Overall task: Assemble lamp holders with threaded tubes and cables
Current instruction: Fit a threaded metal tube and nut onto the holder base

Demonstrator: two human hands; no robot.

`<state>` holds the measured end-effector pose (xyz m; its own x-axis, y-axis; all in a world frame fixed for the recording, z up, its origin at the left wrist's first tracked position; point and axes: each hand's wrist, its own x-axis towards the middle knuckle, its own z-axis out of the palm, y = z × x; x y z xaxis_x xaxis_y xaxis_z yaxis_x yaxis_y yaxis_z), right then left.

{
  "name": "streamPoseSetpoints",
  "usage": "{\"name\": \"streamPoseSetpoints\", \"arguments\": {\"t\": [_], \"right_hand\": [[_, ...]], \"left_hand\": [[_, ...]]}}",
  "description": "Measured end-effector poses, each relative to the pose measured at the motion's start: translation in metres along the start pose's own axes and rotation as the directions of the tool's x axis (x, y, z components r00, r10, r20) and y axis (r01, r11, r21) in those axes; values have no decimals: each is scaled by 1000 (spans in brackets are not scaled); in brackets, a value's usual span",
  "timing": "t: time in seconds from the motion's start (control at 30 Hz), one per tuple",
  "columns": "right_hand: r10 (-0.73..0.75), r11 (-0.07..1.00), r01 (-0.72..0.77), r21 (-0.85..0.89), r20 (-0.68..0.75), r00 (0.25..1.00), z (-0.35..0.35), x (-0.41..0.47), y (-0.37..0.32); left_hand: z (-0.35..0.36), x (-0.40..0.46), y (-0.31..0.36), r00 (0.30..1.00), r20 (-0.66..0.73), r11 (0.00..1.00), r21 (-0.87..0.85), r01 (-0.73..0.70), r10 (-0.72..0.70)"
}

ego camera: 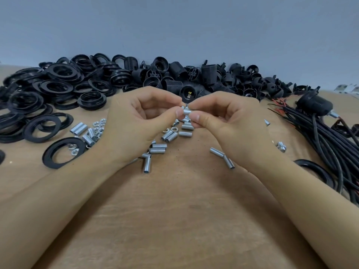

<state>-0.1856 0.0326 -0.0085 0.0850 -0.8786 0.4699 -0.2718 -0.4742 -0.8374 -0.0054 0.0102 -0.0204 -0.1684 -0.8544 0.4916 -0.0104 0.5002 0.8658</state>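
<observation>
Above wooden table (184, 220), threaded tube (186, 111) between both hands' grip.

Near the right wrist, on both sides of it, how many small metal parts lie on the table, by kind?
Plain tubes: 2
Tube with nut: 1
Cone-shaped piece: 1
Total: 4, not counting one speck too small to tell.

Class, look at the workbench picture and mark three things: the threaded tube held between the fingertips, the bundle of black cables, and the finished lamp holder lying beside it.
threaded tube (186, 111), head view, its bare middle.
black cables (328, 140), head view, mid-bundle.
lamp holder (314, 103), head view, its black body.
</observation>
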Motion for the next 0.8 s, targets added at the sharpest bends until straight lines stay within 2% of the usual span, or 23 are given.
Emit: {"name": "streamPoseSetpoints", "arguments": {"t": [0.1,0.23,0.27,0.33,0.4,0.47,0.5,0.57,0.67,0.73,0.8], "right_hand": [[-141,964,133,-229,-22,990,-1,-3,-4],[-394,799,352,-487,19,919,-1,-3,-9],[-429,774,386,-502,32,903,0,-2,-7],[-429,790,389,-474,27,903,0,0,-5],[-352,857,325,-399,4,936,-1,0,-3],[-250,937,238,-254,-13,968,-2,-1,-3],[-245,947,235,-221,-20,969,-3,-1,-2],[-358,886,335,-321,-13,934,-3,0,-3],[-550,719,498,-486,41,834,-1,1,-1],[-588,681,524,-511,45,808,1,1,0],[-568,698,510,-502,45,822,1,1,0]], "left_hand": [[-1,0,0,1000,9,1000,-19,19,-19],[-4,2,0,996,12,990,-114,85,-85],[-5,3,-1,995,25,985,-140,103,-101],[-7,3,-2,993,39,976,-183,121,-115],[-8,3,-2,992,43,967,-222,125,-118],[-8,4,-2,992,55,961,-244,127,-118],[-7,4,-2,991,61,960,-248,131,-120],[-6,3,-1,987,71,953,-261,155,-141],[-5,3,-1,978,82,928,-310,208,-192],[-5,3,-1,971,94,911,-336,239,-220],[-6,4,-1,966,94,901,-349,258,-241]]}}
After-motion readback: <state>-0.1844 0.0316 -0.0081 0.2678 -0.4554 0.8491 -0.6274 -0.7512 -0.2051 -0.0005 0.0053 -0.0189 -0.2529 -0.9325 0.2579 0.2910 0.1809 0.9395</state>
